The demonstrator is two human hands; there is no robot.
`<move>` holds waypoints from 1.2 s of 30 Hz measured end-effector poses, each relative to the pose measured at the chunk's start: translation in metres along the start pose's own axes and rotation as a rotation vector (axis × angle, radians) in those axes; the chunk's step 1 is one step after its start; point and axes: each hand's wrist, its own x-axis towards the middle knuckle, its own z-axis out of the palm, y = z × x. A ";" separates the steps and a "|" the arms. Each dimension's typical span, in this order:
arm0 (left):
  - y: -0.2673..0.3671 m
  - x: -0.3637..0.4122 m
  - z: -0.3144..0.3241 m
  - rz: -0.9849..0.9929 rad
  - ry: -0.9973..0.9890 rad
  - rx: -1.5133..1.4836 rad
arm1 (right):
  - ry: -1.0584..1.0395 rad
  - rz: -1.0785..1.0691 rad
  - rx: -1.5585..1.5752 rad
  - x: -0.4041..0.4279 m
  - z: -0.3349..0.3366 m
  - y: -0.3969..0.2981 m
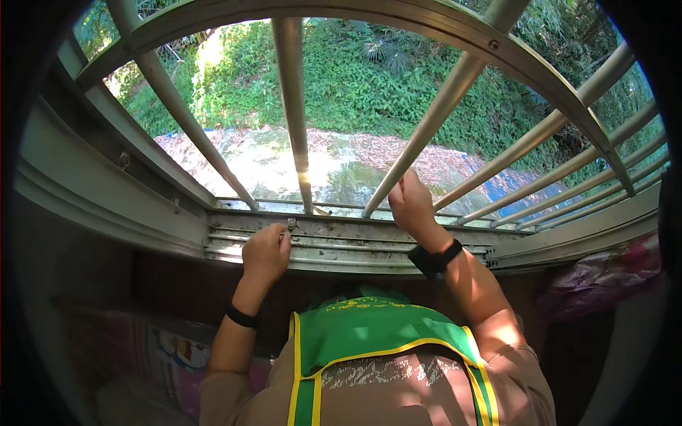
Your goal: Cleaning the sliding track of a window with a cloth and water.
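My left hand [266,249], with a black band on its wrist, is curled at the window sill. Its thumb and fingertips are just below a small metal fitting [291,223] on the aluminium window track [341,242]; whether anything is pinched in them is unclear. Farther out, my right hand [413,205] is curled beside a round metal bar [426,128] of the window grille, with a black watch [434,258] on that wrist. The bar partly overlaps its fingertips, and I cannot tell whether they hold anything.
Several more grille bars [290,106] rise from the sill under a curved crossbar [319,9]. Window frame sides stand left [112,197] and right [575,234]. A shiny purple plastic wrapping [602,274] lies at right. Outside are a leaf-strewn surface [341,154] and a green slope [341,80].
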 end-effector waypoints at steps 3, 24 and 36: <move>-0.005 0.007 0.021 0.115 0.072 -0.053 | -0.032 0.067 -0.175 0.030 0.022 0.059; -0.023 0.001 0.033 0.221 0.242 -0.070 | -0.332 -0.061 -0.014 -0.048 0.036 -0.075; -0.027 -0.001 0.028 0.283 0.191 -0.095 | -0.726 0.289 -0.501 0.028 0.087 -0.081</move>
